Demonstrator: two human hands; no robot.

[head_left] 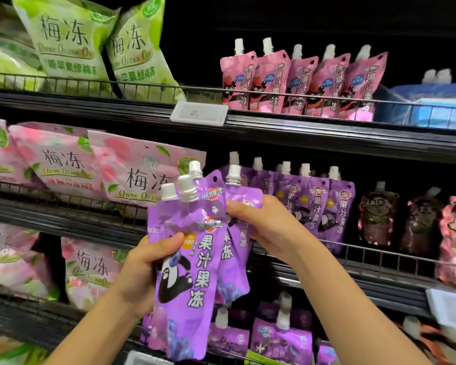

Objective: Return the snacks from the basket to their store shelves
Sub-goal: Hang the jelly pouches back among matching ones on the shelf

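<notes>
Purple jelly pouches stand upright, spouts at twelve o'clock, fanned in my left hand; my right hand pinches the rearmost — matching shelf row lies at two o'clock, nearer my right.

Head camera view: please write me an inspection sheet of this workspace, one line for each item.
Surface: black wire-fronted store shelves, stocked.
Job's things: bunch of purple pouches held in front of the matching purple row.
Clutter: green bags, pink bags, pink pouches, price tag.
Grippers: left hand grips the bunch low; right hand pinches one pouch near its top.
Cables: nothing seen.
Surroundings: dark shelf backs; basket not in view.
</notes>
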